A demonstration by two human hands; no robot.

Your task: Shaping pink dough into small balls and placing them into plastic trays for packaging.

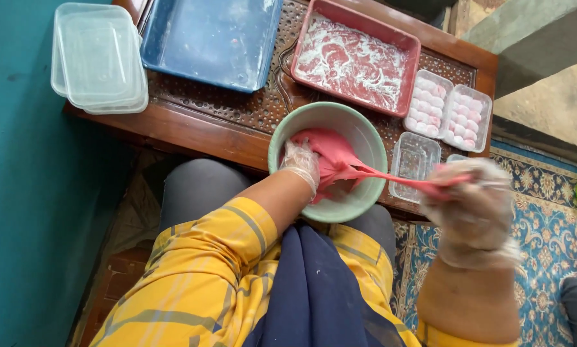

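Head view: pink dough (340, 160) stretches as a strand, long axis left to right, from the green bowl (368, 138) at the wooden counter's (198, 132) near edge. Both gloved hands are closed on it: left hand (300, 164) inside the bowl, right hand (474, 199) beyond the edge, over patterned carpet (545, 238). 2 filled trays (449, 110) sit far right.

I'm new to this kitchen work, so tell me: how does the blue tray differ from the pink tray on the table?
The blue tray lies on the left and looks almost bare, with only a faint white film. The pink tray lies to its right, is narrower, and is thickly smeared with white powder. Both are shallow rectangular trays resting on the carved wooden table, and no hand touches either.
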